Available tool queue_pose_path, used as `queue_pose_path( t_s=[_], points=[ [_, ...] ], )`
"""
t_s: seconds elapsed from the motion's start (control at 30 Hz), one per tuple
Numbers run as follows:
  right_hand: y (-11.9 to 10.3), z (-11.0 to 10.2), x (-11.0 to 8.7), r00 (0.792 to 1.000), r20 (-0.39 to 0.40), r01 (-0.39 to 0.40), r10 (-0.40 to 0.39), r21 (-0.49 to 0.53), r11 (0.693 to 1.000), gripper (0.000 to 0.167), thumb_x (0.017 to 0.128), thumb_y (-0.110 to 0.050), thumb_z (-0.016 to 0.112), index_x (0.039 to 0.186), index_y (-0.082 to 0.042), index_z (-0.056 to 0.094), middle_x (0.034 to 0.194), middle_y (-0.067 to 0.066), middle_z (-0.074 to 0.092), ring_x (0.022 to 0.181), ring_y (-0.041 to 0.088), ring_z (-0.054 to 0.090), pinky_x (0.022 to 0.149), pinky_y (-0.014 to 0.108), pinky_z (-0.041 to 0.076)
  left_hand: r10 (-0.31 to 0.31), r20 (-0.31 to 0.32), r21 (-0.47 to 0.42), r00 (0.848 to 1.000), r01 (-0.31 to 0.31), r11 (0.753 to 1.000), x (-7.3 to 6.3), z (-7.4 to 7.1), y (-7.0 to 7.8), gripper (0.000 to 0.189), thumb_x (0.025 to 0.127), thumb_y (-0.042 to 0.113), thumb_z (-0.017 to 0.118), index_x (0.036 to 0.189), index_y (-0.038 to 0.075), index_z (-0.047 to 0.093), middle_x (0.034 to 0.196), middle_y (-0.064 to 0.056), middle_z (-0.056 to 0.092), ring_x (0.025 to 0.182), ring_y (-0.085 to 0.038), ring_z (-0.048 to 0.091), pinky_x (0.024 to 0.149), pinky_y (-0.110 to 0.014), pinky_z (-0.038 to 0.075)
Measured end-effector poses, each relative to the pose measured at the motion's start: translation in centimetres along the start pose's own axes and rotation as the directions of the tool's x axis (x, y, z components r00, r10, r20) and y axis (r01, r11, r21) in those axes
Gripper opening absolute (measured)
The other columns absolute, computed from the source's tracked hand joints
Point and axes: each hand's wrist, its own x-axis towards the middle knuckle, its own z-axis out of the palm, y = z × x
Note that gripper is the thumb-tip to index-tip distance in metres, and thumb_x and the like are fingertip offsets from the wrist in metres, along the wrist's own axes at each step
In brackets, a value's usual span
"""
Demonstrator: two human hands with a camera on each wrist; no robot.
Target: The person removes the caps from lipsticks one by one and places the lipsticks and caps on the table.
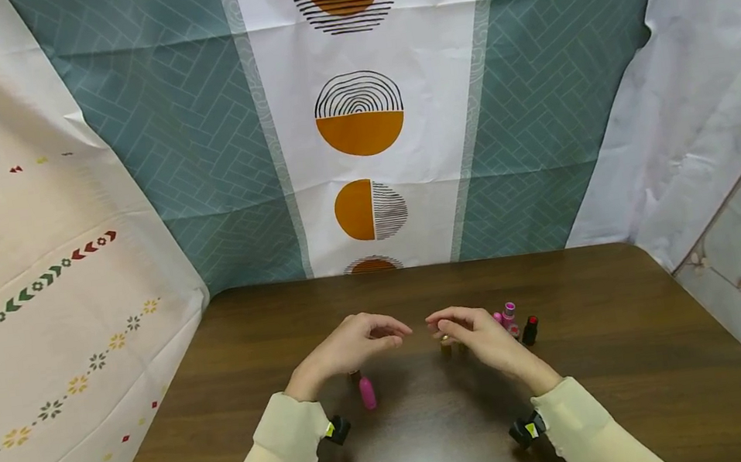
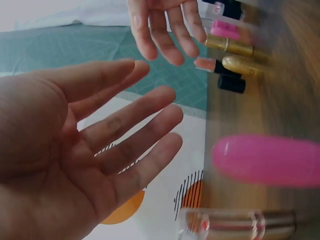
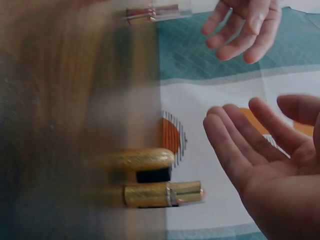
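My left hand [image 1: 356,344] hovers above the table with relaxed fingers and nothing in its grasp. Facing it, my right hand [image 1: 481,335] is also raised and holds nothing. Below the left hand stand a bright pink tube-shaped cap [image 1: 367,393] and a lipstick with a clear cap [image 2: 250,225]. Close to the right hand are a gold lipstick tube [image 3: 160,194], a rounded gold cap [image 3: 142,159] and a black cap [image 3: 154,175]. In the left wrist view a peach lipstick [image 2: 210,64] with a black base shows beyond the fingers.
A pink lipstick tube [image 1: 509,314] and a black lipstick [image 1: 530,330] with a red top stand right of the right hand. The brown wooden table [image 1: 612,355] ends at a patterned curtain [image 1: 214,166] at the back.
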Motion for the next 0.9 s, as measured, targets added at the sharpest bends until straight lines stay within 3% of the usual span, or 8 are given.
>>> queue_pose_path(
  t_s=[0.13,0.3,0.57,0.67,0.9],
  points=[
    [0.2,0.4,0.0,0.996,0.090,-0.018,0.016,0.025,1.000,0.042,0.108,-0.025,0.060,0.142,0.000,0.060,0.137,0.027,0.062,0.123,0.046,0.062,0.103,0.049,0.053,0.018,0.065,0.027,0.998,-0.020,0.999,-0.6,-0.7,-0.1,0.024,0.105,0.022,0.065,0.126,0.016,0.075,0.117,0.004,0.075,0.106,-0.015,0.070,0.093,-0.037,0.056],
    [0.9,1.2,0.1,0.984,0.176,-0.026,0.016,0.058,0.998,0.051,0.103,-0.023,0.068,0.146,0.002,0.055,0.144,0.028,0.057,0.132,0.044,0.056,0.102,0.034,0.053,0.018,0.101,0.043,0.995,-0.023,0.999,-1.4,-1.1,-0.5,0.027,0.104,0.026,0.066,0.128,0.016,0.074,0.119,0.006,0.075,0.108,-0.012,0.069,0.094,-0.036,0.054],
    [1.8,2.5,0.4,0.974,0.227,-0.037,0.022,0.063,0.997,0.053,0.102,-0.020,0.069,0.146,0.005,0.053,0.143,0.030,0.056,0.133,0.047,0.055,0.102,0.037,0.054,0.000,0.125,0.016,0.992,-0.002,1.000,-2.5,-1.8,-0.8,0.031,0.100,0.027,0.073,0.130,0.017,0.073,0.122,0.009,0.073,0.104,-0.010,0.068,0.090,-0.033,0.055],
    [1.8,2.9,0.4,0.970,0.244,-0.039,0.024,0.055,0.998,0.053,0.102,-0.019,0.069,0.147,0.005,0.053,0.143,0.029,0.057,0.132,0.046,0.056,0.103,0.040,0.053,-0.001,0.150,-0.007,0.989,0.002,1.000,-2.8,-2.0,-1.1,0.035,0.098,0.026,0.075,0.131,0.012,0.072,0.125,0.005,0.073,0.112,-0.015,0.068,0.097,-0.040,0.055],
    [1.8,3.2,0.2,0.970,0.242,-0.022,0.013,0.037,0.999,0.050,0.102,-0.018,0.068,0.145,0.005,0.055,0.142,0.028,0.058,0.130,0.046,0.058,0.102,0.043,0.054,-0.043,0.173,-0.033,0.984,0.050,0.998,-3.6,-1.6,-2.1,0.034,0.093,0.022,0.081,0.127,0.021,0.074,0.129,0.006,0.071,0.125,-0.029,0.064,0.106,-0.057,0.048]
  ],
)
